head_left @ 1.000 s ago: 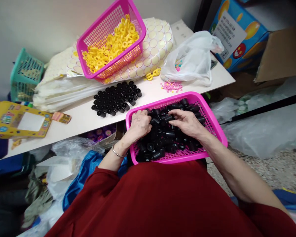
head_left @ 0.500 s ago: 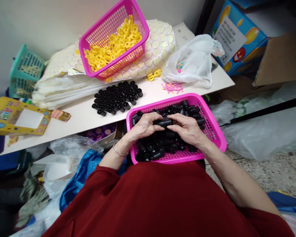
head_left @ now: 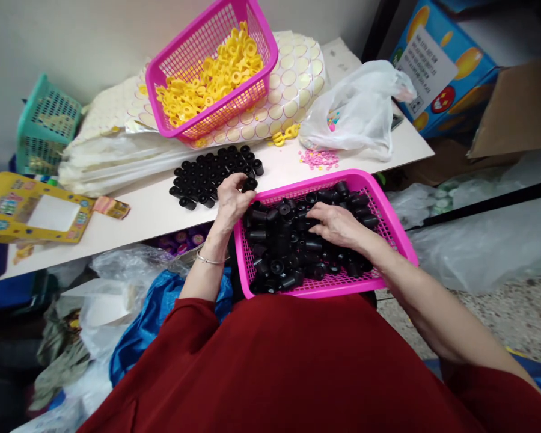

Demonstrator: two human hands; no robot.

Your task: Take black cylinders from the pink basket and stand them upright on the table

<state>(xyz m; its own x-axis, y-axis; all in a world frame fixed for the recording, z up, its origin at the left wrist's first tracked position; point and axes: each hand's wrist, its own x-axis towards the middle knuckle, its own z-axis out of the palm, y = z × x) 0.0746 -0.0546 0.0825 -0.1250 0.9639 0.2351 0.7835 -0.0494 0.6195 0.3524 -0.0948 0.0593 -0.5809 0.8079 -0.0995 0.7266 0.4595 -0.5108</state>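
Note:
My left hand (head_left: 232, 198) is closed on a small black plastic cylinder (head_left: 249, 184), upright with its hollow end up. It is at the right front edge of a group of similar standing black cylinders (head_left: 202, 171) on the white table. My right hand (head_left: 336, 224) is over the near pink basket (head_left: 408, 252), thumb and fingers apart, fingertips among the loose black parts (head_left: 293, 261). Nothing shows clearly gripped in it. These parts lie jumbled, some on their sides, some with open ends up.
A tilted pink basket (head_left: 270, 54) of yellow plastic rings stands at the back. Pink beads (head_left: 319, 159) and a white plastic bag (head_left: 356, 108) lie to the right on the table (head_left: 139, 228). A yellow box (head_left: 31, 210) is at the left, a blue carton (head_left: 437, 66) at the far right.
My hands were together on a black cylinder over the near basket. They have parted: my left hand has carried a cylinder to the standing group, and my right hand has lowered onto the loose parts.

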